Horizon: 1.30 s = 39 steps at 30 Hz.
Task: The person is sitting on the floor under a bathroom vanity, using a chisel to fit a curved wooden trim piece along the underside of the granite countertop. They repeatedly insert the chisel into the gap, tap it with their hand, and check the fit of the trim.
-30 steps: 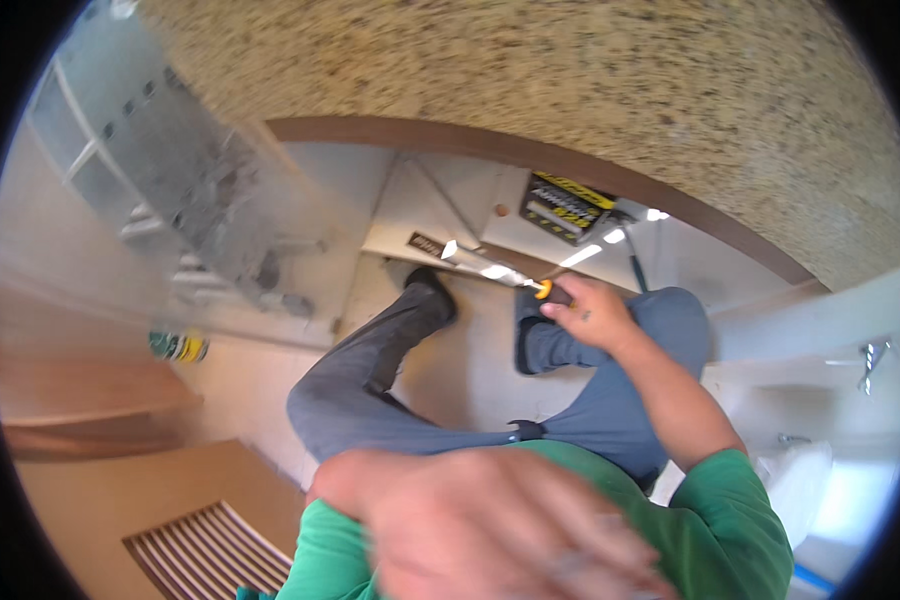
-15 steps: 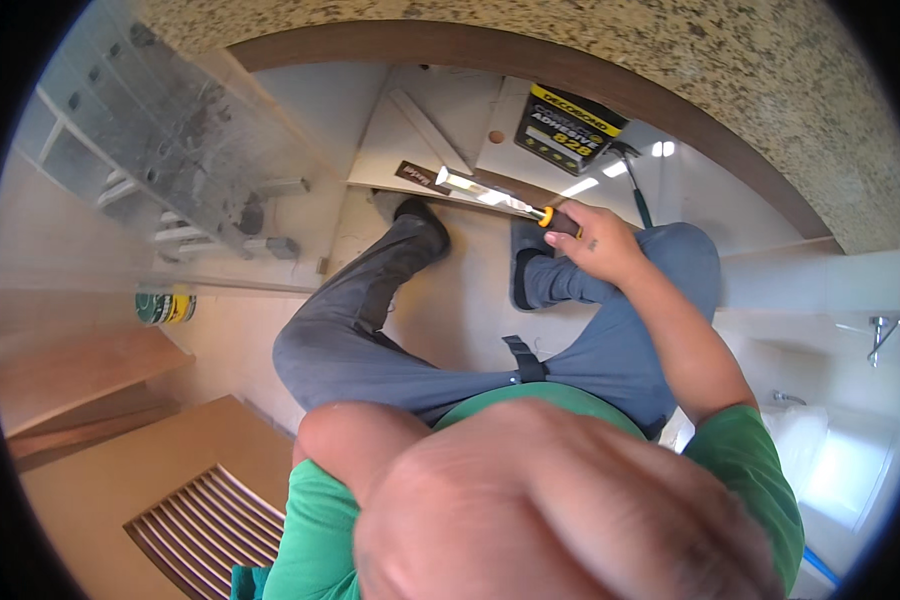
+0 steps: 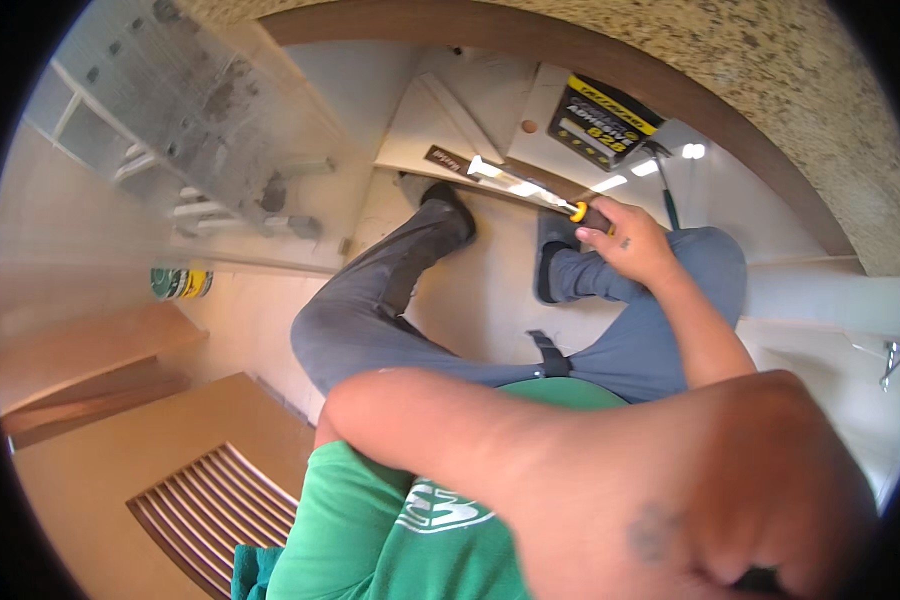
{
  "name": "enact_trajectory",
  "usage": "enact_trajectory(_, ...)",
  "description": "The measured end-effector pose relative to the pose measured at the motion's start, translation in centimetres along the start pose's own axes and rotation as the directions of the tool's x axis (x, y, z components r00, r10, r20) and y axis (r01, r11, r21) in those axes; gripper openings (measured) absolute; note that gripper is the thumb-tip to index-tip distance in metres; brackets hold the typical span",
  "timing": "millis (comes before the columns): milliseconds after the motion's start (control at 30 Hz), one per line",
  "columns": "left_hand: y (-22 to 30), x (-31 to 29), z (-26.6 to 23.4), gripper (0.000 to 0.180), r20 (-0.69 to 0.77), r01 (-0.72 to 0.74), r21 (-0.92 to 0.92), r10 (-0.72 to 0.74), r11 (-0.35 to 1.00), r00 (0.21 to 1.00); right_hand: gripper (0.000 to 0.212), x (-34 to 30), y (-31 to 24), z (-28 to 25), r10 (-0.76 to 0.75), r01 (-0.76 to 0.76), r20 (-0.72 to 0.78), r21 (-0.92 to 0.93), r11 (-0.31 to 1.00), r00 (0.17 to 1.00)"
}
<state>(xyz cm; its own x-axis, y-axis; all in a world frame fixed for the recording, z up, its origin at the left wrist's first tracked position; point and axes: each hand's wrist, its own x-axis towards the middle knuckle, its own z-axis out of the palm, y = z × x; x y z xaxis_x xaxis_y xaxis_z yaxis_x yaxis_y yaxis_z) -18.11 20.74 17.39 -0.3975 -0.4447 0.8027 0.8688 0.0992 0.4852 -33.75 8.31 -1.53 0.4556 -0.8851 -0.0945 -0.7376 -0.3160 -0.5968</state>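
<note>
My right hand [image 3: 630,240] is closed around the dark and yellow handle of a chisel [image 3: 523,186]. The shiny flat blade points left and away, above my feet and in front of the cabinet opening. My left hand [image 3: 760,490] is very near the view at the lower right, its arm crossing my green shirt. It is large and blurred, with its fingers mostly hidden, so I cannot make out whether it grips anything. Beyond the chisel, a hammer [image 3: 664,185] with a dark green handle leans on the cabinet floor beside a black and yellow adhesive can [image 3: 605,120].
A speckled stone countertop [image 3: 770,80] with a brown edge overhangs the cabinet. A folded metal ladder [image 3: 170,140] shows at the left behind a hazy panel. A green and yellow tin [image 3: 182,283] and a slatted wooden door [image 3: 90,470] lie at the left. A metal tap [image 3: 890,362] is at the right.
My left hand and forearm have swung rightward across my chest, close to the view. The view has shifted slightly; the chisel stays in my right hand.
</note>
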Motion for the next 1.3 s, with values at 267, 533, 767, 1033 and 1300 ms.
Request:
enact_trajectory(267,0.9,-1.6,-1.8,0.024,0.011,-0.007,0.005,0.007,1.000,1.000,0.043,-0.2,1.6,0.2,-0.093,0.092,-0.072,-0.022,0.996,0.993)
enact_trajectory(533,0.8,0.5,-2.5,0.024,0.571,0.271,0.414,-0.480,0.869,0.666,0.041,-0.8,0.6,-0.8,-0.080,0.084,-0.057,0.062,0.995,0.995)
enact_trajectory(767,-0.9,-13.9,-8.4,0.010,-0.257,0.740,0.245,-0.694,0.627,0.673,0.042,-0.8,0.9,-0.9,-0.030,0.030,-0.055,-0.009,1.000,0.998)
enact_trajectory(1033,-7.5,-31.0,-17.0,0.039,-0.701,0.964,0.263,-0.695,-0.043,0.160,0.041,0.3,-0.5,-3.8,-0.003,0.028,0.120,-0.213,0.977,0.993)
enact_trajectory(1300,-8.7,-33.4,-17.7,0.070,-0.700,0.952,0.227,-0.714,-0.207,0.011,0.044,3.9,0.5,-8.5,0.006,0.077,0.172,-0.477,0.875,0.985)
